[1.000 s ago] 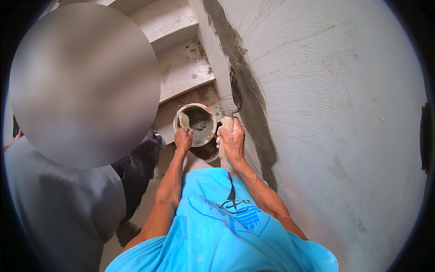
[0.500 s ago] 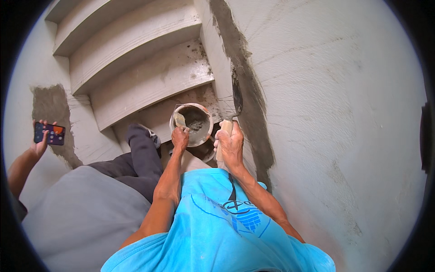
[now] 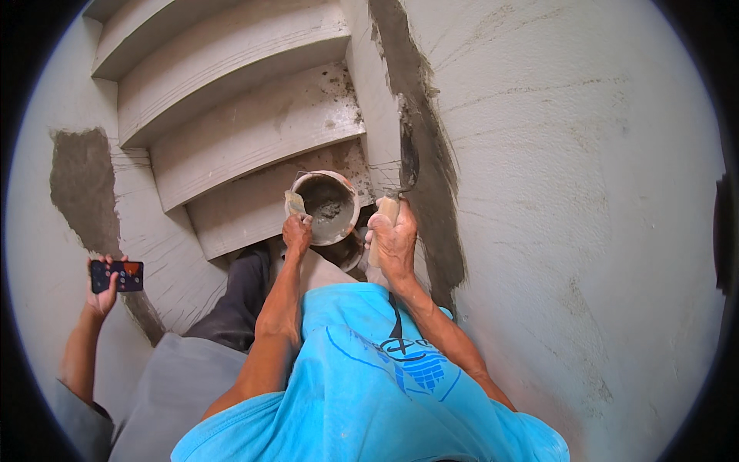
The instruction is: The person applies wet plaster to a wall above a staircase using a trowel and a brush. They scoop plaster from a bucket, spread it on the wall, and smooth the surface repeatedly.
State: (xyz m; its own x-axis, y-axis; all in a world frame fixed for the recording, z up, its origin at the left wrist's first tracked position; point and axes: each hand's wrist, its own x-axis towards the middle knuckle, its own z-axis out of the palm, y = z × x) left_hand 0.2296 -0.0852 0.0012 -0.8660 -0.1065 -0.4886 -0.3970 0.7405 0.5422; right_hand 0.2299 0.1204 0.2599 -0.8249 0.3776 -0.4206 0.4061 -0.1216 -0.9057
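Observation:
My left hand (image 3: 298,233) is closed around a small flat scraper (image 3: 295,203) with a pale, mortar-stained surface, held at the left rim of a bucket (image 3: 354,219). Grey wet mortar (image 3: 329,208) lies inside the bucket. My right hand (image 3: 394,240) grips the wooden handle of a trowel (image 3: 410,158). Its dark blade points away from me, close against a strip of fresh grey mortar (image 3: 435,162) on the right wall. Whether the blade touches the strip I cannot tell.
Pale curved stairs (image 3: 246,115) rise ahead on the left. A second container (image 3: 346,250) sits partly hidden under the bucket. At my left stands another person in grey, whose hand (image 3: 101,296) holds a phone (image 3: 117,276). A mortar patch (image 3: 83,181) marks the left wall.
My left hand and its scraper have shifted slightly left and nearer me, to the bucket's rim. The other person's phone has moved right and nearer, and their leg has drawn back.

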